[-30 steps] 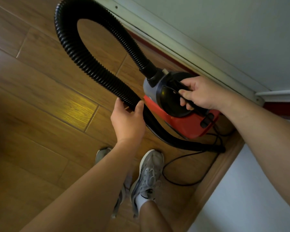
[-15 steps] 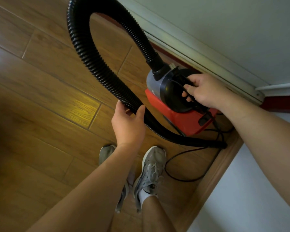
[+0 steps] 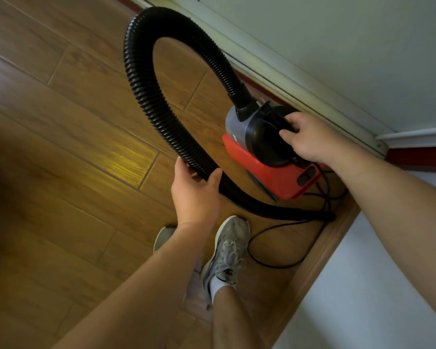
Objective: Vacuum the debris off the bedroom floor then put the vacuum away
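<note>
Vacuum [image 3: 269,170], red and black, at two o'clock from the shoes [image 3: 229,250], beside the wall [image 3: 337,46], held by right hand [image 3: 310,139] curled round its top handle [image 3: 277,118]. Left hand [image 3: 195,197] wrapped round ribbed hose [image 3: 146,102] at the loop's six o'clock.

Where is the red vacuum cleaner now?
Head view: the red vacuum cleaner is right of centre beside the wall, its handle gripped by the right hand, its black hose by the left hand.

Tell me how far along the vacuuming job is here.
No debris shows on the visible floor, so vacuuming looks done. In hand: right hand grips the vacuum by its handle, left hand holds the hose, beside the wall. Left: releasing it; the cord lies loose.
</note>
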Demonstrator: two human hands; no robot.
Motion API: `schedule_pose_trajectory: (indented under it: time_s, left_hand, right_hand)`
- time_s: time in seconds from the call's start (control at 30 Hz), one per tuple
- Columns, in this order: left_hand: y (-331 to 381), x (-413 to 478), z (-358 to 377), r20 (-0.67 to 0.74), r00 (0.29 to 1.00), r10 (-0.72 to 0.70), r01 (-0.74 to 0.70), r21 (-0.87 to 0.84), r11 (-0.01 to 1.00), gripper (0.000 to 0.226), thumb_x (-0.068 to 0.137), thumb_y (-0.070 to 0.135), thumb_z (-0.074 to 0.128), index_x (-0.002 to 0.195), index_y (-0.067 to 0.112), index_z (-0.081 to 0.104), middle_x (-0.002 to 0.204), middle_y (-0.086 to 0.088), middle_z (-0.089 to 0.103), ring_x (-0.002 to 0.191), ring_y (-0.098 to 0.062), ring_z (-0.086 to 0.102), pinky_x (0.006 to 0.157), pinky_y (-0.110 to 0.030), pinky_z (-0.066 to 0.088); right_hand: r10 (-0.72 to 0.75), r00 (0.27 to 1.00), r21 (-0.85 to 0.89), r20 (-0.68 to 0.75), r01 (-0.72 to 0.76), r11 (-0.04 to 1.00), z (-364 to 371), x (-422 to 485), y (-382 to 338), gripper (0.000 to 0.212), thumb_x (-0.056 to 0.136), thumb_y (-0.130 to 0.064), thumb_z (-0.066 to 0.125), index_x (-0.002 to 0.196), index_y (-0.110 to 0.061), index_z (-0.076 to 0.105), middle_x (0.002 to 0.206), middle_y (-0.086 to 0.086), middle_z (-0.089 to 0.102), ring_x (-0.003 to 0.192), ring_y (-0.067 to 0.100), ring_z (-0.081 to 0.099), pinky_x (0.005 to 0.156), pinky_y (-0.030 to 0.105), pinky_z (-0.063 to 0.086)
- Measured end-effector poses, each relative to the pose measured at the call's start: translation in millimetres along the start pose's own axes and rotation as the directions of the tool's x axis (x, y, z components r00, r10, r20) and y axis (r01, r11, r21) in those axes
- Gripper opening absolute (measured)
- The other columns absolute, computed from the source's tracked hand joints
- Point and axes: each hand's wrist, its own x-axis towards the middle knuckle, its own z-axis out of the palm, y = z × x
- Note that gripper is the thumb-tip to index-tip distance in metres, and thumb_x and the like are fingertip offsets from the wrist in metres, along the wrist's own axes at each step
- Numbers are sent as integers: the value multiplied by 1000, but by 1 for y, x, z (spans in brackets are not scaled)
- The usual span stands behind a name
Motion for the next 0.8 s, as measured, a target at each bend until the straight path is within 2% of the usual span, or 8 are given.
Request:
schedule_pose_trajectory:
  time_s: [0.2,0.4,0.57,0.63,0.67,0.73,0.8]
  left_hand:
    - [0,-11,-12,57,998,12,-13,9,1000,55,90,12,76,135,28,49,106,15,66,99,1,65,64,-1,47]
    - [6,-19,-24,83,996,27,-30,28,999,71,88,13,78,146,26,39,106,18,63,90,15,62,63,0,47]
    - [16,-31,-38,92,995,40,-44,39,998,101,87,18,80,160,36,13,113,27,55,92,23,56,66,-2,49]
    - [22,-36,-45,88,996,33,-38,53,998,108,86,19,81,161,39,6,116,32,49,87,32,49,77,-7,50]
    - [25,-39,-49,88,996,33,-38,57,998,109,86,19,81,161,39,5,124,31,48,90,31,48,86,-14,50]
    - [32,-42,-58,75,994,74,-79,73,994,108,85,21,82,161,39,6,146,22,43,115,19,45,101,-24,46]
    - [47,-49,-67,51,992,119,-123,100,987,105,85,23,82,161,36,10,158,17,33,139,3,35,106,-23,36]
  right_hand:
    - [11,999,25,-42,-10,1000,-5,-19,-8,54,99,-31,61,148,-17,45,147,6,53,134,27,51,112,43,41]
    - [-8,997,87,-81,15,996,-6,-41,-17,59,96,-31,65,149,-18,43,147,2,51,133,24,51,111,45,42]
    - [-36,994,98,-101,46,994,-6,-64,-27,61,95,-30,66,150,-18,41,145,1,53,130,21,53,109,42,44]
    - [-34,994,112,-101,45,993,-5,-73,-27,61,95,-30,66,150,-19,41,145,1,52,130,21,53,109,41,44]
    - [-31,994,130,-102,45,990,-6,-78,-29,61,95,-31,66,150,-19,41,146,1,52,131,21,52,109,41,44]
    - [-36,994,163,-102,52,985,-6,-92,-34,63,95,-32,66,151,-20,39,148,1,50,133,20,51,109,41,44]
    - [-40,990,145,-136,60,988,-5,-105,-42,64,95,-35,65,151,-20,38,150,1,48,135,20,49,110,42,43]
